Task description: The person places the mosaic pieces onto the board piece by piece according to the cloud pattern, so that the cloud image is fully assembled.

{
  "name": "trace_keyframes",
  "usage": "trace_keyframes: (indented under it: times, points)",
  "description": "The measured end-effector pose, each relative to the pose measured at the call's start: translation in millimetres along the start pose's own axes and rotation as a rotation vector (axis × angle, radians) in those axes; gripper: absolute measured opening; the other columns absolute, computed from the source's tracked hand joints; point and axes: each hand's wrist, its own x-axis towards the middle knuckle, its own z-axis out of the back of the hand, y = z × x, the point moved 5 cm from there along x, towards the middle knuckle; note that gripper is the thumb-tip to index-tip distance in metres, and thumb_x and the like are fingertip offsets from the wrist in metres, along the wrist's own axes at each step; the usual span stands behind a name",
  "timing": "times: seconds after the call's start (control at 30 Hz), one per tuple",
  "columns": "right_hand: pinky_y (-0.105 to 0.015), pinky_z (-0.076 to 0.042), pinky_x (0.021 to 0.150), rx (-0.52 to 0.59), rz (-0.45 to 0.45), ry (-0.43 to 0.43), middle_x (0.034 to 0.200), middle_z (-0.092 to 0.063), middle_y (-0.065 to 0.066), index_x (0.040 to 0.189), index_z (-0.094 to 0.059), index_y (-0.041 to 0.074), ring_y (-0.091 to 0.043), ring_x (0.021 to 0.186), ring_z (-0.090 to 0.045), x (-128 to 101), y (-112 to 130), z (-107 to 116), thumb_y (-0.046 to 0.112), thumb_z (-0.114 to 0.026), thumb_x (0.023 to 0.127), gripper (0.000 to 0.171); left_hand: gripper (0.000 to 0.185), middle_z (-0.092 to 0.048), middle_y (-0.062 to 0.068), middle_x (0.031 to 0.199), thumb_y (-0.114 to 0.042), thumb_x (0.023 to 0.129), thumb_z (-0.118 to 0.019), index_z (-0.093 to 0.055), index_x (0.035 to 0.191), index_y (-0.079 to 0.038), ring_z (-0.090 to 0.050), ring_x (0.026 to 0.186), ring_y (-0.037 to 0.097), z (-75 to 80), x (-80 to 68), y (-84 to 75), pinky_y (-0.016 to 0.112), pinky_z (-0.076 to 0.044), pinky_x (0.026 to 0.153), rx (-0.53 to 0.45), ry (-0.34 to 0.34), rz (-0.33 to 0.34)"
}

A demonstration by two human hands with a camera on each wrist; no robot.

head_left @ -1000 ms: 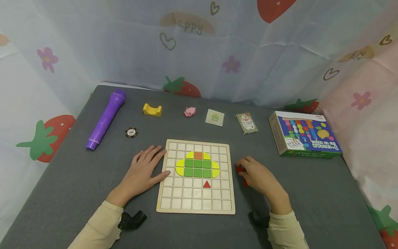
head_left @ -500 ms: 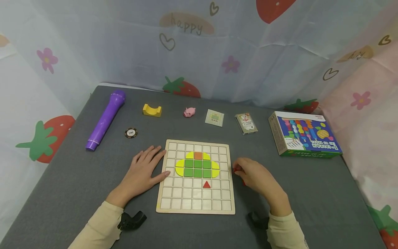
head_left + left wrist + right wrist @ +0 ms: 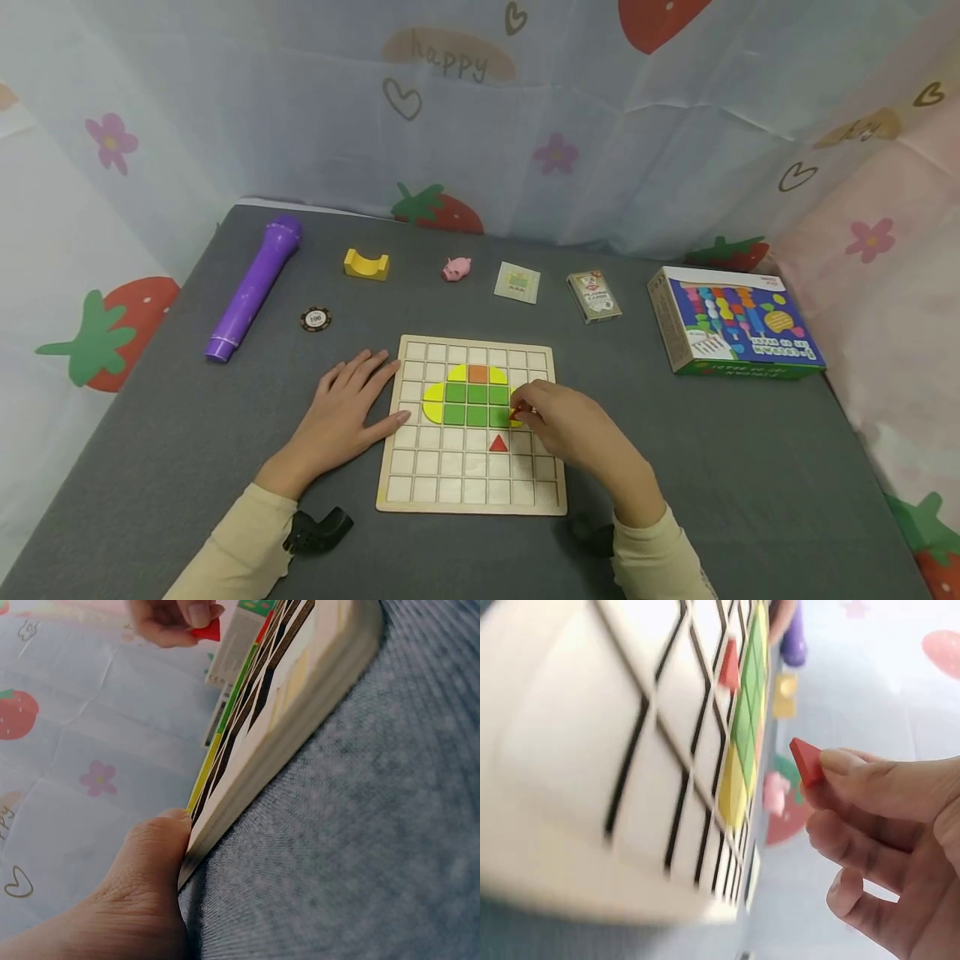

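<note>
My right hand (image 3: pixel 570 429) pinches a red triangular tile (image 3: pixel 808 761) between thumb and index finger, above the right part of the wooden grid board (image 3: pixel 427 487). In the right wrist view the tile is held apart from the board, its other fingers loosely bent. My left hand (image 3: pixel 337 421) lies spread at the board's left edge, thumb and fingertips touching the rim. Green tiles (image 3: pixel 477 395), yellow rounded tiles (image 3: pixel 433 403) and one orange square tile (image 3: pixel 477 374) form a shape on the grid. Another red triangular tile (image 3: pixel 498 444) lies just below them.
Behind the board stand a yellow curved block (image 3: pixel 367 265), a pink pig figure (image 3: pixel 456 268), a pattern card (image 3: pixel 517 283) and a playing card box (image 3: pixel 594 297). A purple microphone (image 3: pixel 255 287) and a poker chip (image 3: pixel 316 319) lie left; a colourful box (image 3: pixel 738 323) stands right.
My right hand has moved left from the table beside the board to over the grid, carrying the red triangular tile. The left hand has stayed in place.
</note>
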Motion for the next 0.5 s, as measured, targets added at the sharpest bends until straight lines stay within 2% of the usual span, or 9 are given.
trace_keyframes:
  times: [0.13,0.27,0.5]
  points:
    - [-0.024,-0.050,0.068,0.007,0.045,0.019,0.088,-0.064,0.009,0.097,-0.067,0.016,-0.004,0.074,-0.055,6.4,13.7,-10.3,0.013,-0.067,0.091,0.007,0.074,-0.032,0.012,0.153,-0.055,0.090,-0.057,-0.037,0.149,-0.015,-0.021,0.144,0.033,-0.7,-0.1,0.6,0.058,-0.017,0.111,0.002,0.005,0.003]
    - [-0.023,-0.049,0.066,-0.008,0.048,0.055,0.086,-0.063,0.010,0.097,-0.067,0.017,-0.004,0.072,-0.053,11.7,22.2,-20.3,0.015,-0.063,0.093,0.006,0.074,-0.032,0.011,0.153,-0.056,0.090,-0.057,-0.036,0.149,-0.016,-0.021,0.144,0.032,-1.0,0.2,0.5,0.058,-0.017,0.111,0.001,0.009,0.005]
    - [-0.023,-0.050,0.074,-0.050,0.097,0.065,0.088,-0.064,0.009,0.095,-0.068,0.017,-0.006,0.079,-0.057,15.7,30.2,-30.6,0.017,-0.066,0.091,0.004,0.074,-0.032,0.012,0.153,-0.055,0.090,-0.058,-0.037,0.148,-0.015,-0.022,0.144,0.033,0.6,0.7,-0.6,0.058,-0.017,0.111,-0.001,0.004,0.000]
